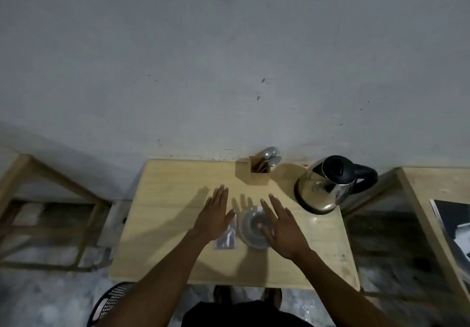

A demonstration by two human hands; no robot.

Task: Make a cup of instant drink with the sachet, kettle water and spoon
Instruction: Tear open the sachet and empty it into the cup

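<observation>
A clear glass cup (250,227) stands in the middle of the small wooden table (165,225). A silvery sachet (227,237) lies flat just left of the cup. My left hand (215,214) hovers flat with fingers spread over the sachet's upper end, holding nothing. My right hand (282,227) is spread flat over the cup's right side, empty too. A steel kettle (328,186) with a black lid and handle sits at the back right. Spoons (270,157) stick out of a wooden holder (256,174) at the back.
A wall rises right behind the table. Wooden frames stand to the left (50,212) and to the right (419,212). A black mesh chair back (109,301) shows at the lower left, near my body.
</observation>
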